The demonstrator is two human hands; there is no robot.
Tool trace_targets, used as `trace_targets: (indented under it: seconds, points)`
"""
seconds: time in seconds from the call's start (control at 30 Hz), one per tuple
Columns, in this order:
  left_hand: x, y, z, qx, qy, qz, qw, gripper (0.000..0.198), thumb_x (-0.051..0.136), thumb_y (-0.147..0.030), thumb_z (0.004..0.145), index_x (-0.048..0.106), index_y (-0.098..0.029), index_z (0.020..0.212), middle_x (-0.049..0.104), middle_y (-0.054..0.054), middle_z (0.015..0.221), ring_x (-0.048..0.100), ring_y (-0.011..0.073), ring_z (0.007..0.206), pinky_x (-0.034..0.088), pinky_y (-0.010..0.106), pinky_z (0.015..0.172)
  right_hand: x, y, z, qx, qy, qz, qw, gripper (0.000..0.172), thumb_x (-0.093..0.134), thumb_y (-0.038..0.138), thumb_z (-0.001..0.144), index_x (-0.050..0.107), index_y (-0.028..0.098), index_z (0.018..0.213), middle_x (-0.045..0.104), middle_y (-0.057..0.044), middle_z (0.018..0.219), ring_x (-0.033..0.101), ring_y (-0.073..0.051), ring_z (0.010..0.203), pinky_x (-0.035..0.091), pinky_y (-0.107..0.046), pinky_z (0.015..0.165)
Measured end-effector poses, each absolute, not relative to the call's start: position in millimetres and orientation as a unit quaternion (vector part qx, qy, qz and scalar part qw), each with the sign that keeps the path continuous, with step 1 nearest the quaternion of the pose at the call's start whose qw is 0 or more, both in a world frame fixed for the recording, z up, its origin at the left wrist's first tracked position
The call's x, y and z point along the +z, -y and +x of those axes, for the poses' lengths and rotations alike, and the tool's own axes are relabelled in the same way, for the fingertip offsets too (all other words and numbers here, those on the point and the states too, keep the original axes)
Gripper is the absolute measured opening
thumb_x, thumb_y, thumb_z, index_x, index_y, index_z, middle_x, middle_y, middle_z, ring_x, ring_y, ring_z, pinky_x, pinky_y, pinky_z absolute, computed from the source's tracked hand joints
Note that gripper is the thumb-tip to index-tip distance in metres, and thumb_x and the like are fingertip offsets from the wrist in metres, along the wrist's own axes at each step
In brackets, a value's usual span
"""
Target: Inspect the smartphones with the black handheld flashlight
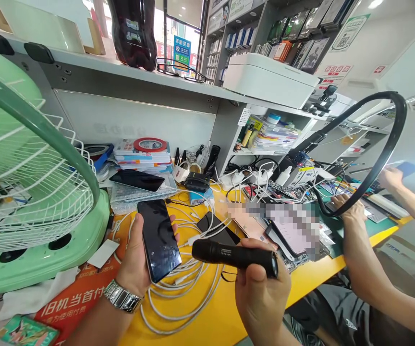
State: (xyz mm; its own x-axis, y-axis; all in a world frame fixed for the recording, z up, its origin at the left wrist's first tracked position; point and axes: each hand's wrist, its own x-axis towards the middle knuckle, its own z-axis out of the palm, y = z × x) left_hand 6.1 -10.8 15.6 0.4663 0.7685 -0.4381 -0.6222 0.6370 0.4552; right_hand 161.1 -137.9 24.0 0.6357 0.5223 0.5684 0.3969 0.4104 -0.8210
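My left hand (134,254) grips a black smartphone (159,240) upright, its glossy screen facing me. A metal link watch (122,296) sits on that wrist. My right hand (261,298) holds a black flashlight (234,257) sideways, its lens end at the right, just beside the phone without touching it. Below both hands lies a tangle of white charging cables (178,290) on the yellow counter (222,317). Another black phone (137,180) lies further back on a clear mat.
A green desk fan (23,158) with a wire guard fills the left side. A co-worker's hands (347,210) work at the right under a black ring lamp (396,134). Pixelated phones, chargers, stacked boxes and a tape roll crowd the counter below white shelves.
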Motion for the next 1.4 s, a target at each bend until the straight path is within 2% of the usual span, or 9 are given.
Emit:
trace_targets:
  seconds: [0.13,0.33,0.43,0.6,0.8,1.0,1.13,1.27,1.4]
  points:
    - [15,12,4,0.395,-0.288,0.129,0.863,0.06,0.039,-0.06,0.095,0.065,-0.011,0.117,0.073,0.013,0.087,0.071,0.0242,0.07,0.061,0.035,0.058,25,122,159,0.049,0.4,-0.531,0.746,0.047,0.067,0.055,0.093,0.063,0.011,0.106,0.06,-0.01,0.093,0.052,-0.012,0.062,0.04,-0.02,0.052]
    - [19,15,-1,0.42,-0.225,0.118,0.871,0.058,0.04,-0.058,0.096,0.063,-0.014,0.125,0.073,0.011,0.105,0.07,0.0225,0.081,0.062,0.034,0.071,24,104,156,0.056,0.381,-0.517,0.765,0.039,0.059,0.047,0.1,0.058,0.014,0.12,0.058,-0.008,0.095,0.053,-0.012,0.07,0.047,-0.024,0.069]
    - [15,16,-5,0.386,-0.174,0.137,0.896,0.065,0.066,-0.061,0.082,0.062,-0.016,0.129,0.073,0.011,0.116,0.07,0.0231,0.087,0.061,0.034,0.078,23,98,152,0.075,0.386,-0.511,0.765,0.039,0.059,0.046,0.101,0.058,0.013,0.121,0.058,-0.01,0.103,0.054,-0.012,0.074,0.047,-0.023,0.067]
    - [13,17,-8,0.33,-0.213,0.134,0.91,0.072,0.083,-0.064,0.06,0.072,-0.018,0.115,0.077,0.013,0.093,0.073,0.0264,0.078,0.061,0.034,0.07,23,85,145,0.074,0.399,-0.481,0.777,0.042,0.063,0.049,0.1,0.06,0.01,0.115,0.055,-0.01,0.114,0.056,-0.017,0.098,0.05,-0.027,0.082]
    - [14,15,-3,0.383,-0.22,0.159,0.883,0.063,0.054,-0.063,0.088,0.064,-0.016,0.13,0.073,0.016,0.109,0.071,0.0242,0.077,0.061,0.034,0.065,54,51,140,0.1,0.375,-0.4,0.83,0.051,0.057,0.065,0.098,0.051,0.014,0.102,0.052,-0.006,0.103,0.054,-0.016,0.095,0.049,-0.033,0.092]
    - [12,10,1,0.391,-0.243,0.132,0.878,0.067,0.048,-0.063,0.091,0.063,-0.01,0.129,0.073,0.016,0.094,0.069,0.0245,0.075,0.06,0.034,0.068,115,22,135,0.203,0.368,-0.311,0.852,0.045,0.044,0.063,0.099,0.043,0.018,0.097,0.042,0.001,0.071,0.047,-0.009,0.062,0.045,-0.02,0.06]
    - [20,9,4,0.402,-0.294,0.121,0.859,0.063,0.032,-0.055,0.099,0.062,-0.008,0.128,0.074,0.016,0.093,0.07,0.0225,0.074,0.06,0.032,0.069,141,19,137,0.282,0.377,-0.232,0.851,0.046,0.038,0.056,0.1,0.042,0.016,0.079,0.036,0.002,0.059,0.041,-0.009,0.052,0.041,-0.021,0.055]
    - [27,9,8,0.441,-0.331,0.137,0.823,0.05,0.039,-0.045,0.099,0.06,-0.01,0.128,0.074,0.015,0.104,0.071,0.0219,0.078,0.061,0.032,0.07,152,28,144,0.387,0.378,-0.165,0.824,0.04,0.038,0.047,0.097,0.04,0.015,0.073,0.032,0.003,0.054,0.035,-0.009,0.046,0.036,-0.021,0.051]
    - [26,8,7,0.431,-0.354,0.142,0.818,0.049,0.042,-0.048,0.097,0.065,-0.012,0.12,0.076,0.016,0.092,0.072,0.0234,0.073,0.061,0.033,0.065,158,40,150,0.432,0.399,-0.153,0.794,0.042,0.031,0.049,0.096,0.037,0.015,0.071,0.029,0.003,0.053,0.034,-0.009,0.047,0.035,-0.023,0.055]
